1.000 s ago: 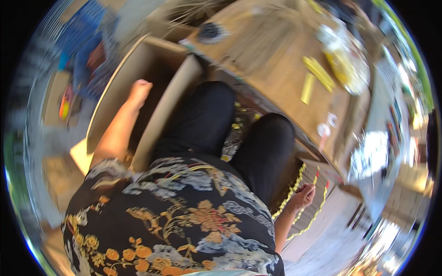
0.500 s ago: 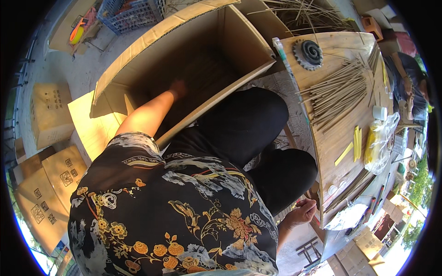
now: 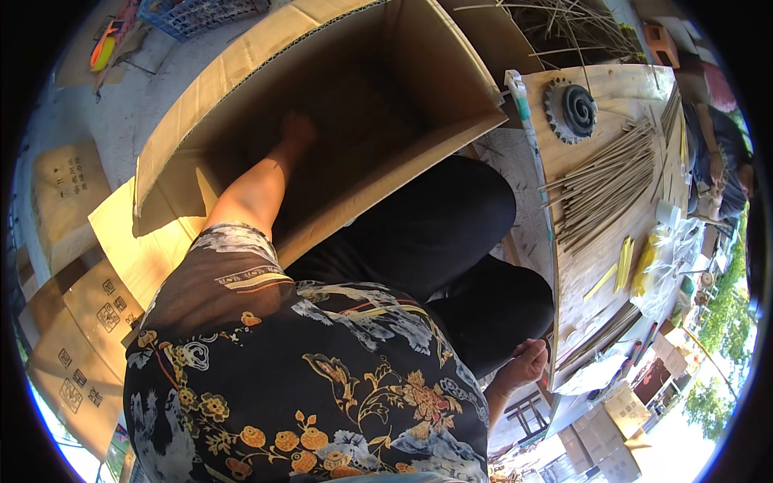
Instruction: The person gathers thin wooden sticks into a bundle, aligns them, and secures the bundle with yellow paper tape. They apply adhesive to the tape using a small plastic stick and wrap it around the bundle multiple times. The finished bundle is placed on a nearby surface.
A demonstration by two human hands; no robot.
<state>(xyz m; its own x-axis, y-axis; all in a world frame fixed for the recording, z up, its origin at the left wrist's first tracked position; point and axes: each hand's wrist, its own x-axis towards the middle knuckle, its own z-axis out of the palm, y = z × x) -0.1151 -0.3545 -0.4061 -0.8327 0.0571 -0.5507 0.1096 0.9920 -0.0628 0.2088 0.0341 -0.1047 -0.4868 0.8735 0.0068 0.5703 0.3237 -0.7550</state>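
My left hand [image 3: 299,130] is down inside a large open cardboard box [image 3: 439,64], reaching into its shadowed middle. Its fingers are too dark to make out, and so is anything they touch. Down by the lower corner of the wooden work board, my right hand [image 3: 527,362] is closed with its fingers curled in. Whatever it may hold is hidden. On the board [image 3: 576,270], to the right of my knees, lies a fanned bundle of thin brown sticks [image 3: 604,189]. Above them sits a dark round coil with a toothed edge [image 3: 571,111].
Yellow strips [image 3: 624,264] and a clear plastic bag [image 3: 664,258] lie on the board. Closed cartons [image 3: 72,201] stand at the left, a blue crate [image 3: 197,18] at the top. Loose sticks [image 3: 564,32] fill a container at the top right. Another person [image 3: 717,161] sits at the far right.
My left hand has reached a little farther into the box. My right hand has shifted slightly upward and left, still closed. The whole view has turned a little.
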